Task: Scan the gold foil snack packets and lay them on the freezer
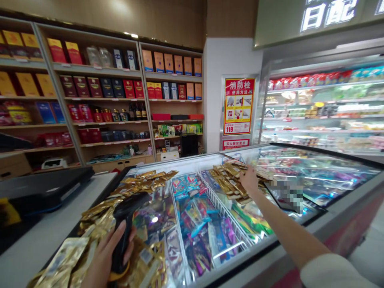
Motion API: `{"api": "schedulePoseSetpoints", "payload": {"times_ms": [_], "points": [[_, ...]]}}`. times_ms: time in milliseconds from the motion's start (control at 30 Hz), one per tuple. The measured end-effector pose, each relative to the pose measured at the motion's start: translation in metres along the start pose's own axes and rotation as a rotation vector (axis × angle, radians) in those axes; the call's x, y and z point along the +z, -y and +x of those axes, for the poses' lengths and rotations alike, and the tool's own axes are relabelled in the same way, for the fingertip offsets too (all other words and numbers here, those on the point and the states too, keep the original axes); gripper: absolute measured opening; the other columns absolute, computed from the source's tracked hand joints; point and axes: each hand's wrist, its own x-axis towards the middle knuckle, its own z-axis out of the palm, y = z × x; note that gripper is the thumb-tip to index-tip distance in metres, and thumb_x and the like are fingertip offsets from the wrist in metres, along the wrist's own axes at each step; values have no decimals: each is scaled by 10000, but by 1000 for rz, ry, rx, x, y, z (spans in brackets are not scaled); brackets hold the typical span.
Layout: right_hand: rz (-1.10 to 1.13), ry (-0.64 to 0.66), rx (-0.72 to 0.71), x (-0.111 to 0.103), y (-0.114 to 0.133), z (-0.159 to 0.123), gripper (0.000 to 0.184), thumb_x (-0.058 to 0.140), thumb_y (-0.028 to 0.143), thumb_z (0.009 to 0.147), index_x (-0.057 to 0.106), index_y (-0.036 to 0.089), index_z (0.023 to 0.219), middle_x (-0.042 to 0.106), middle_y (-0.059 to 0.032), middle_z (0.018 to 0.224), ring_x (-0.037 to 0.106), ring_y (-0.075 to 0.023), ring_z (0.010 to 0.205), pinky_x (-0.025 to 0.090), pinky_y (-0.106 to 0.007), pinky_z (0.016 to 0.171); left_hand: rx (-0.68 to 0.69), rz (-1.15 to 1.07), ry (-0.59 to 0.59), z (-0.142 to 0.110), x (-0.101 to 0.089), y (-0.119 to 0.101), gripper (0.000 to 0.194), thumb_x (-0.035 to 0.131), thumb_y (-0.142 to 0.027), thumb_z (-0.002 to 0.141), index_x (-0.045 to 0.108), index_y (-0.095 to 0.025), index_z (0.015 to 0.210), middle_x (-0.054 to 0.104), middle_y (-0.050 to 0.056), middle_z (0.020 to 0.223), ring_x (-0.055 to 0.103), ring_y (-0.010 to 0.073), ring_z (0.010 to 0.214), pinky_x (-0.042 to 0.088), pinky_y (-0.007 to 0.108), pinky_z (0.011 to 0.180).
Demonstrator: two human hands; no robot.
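Note:
A black barcode scanner (124, 224) with a yellow trim at its base is wrapped in the fingers of my left hand (123, 244). Shiny gold foil packets (73, 250) lie heaped below and to the left of that hand. On the far side of the glass-topped freezer, my right hand (249, 180) has its fingers curled at the edge of a second group of gold packets (229, 182), closed on one of them. The fingertips are small and partly blurred.
The chest freezer (210, 280) holds colourful ice-cream packets (196, 216) between white wire dividers (225, 212). A black device (48, 192) stands on the left counter. Shelves of boxes (99, 88) line the back wall. A lit refrigerated case (327, 108) stands at right.

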Motion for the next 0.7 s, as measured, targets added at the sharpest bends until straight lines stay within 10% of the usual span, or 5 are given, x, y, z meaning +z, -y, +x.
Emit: {"api": "schedulePoseSetpoints", "payload": {"times_ms": [200,367,700], "points": [[-125,4,-108,-2,10,-10,509,515,250,1052,618,83,1521,616,-301,1539,715,-424,1335,568,-518,1124,64,-70,-30,-6,4,-6,717,932,-844,704,678,-206,910,614,-40,594,491,124,444,367,226,438],[101,11,-347,46,41,-26,362,553,238,966,734,161,1270,700,-232,1375,732,-372,1190,586,-517,1091,130,-102,-17,-9,9,-11,715,887,-872,756,638,-209,849,512,-83,532,436,93,415,335,214,436],[708,856,-196,184,185,-208,70,808,244,780,749,277,761,813,-33,774,818,-304,833,692,-478,904,206,-245,-174,-4,7,-18,860,919,-920,642,653,-200,1030,597,-88,656,440,68,426,302,226,435]]}}
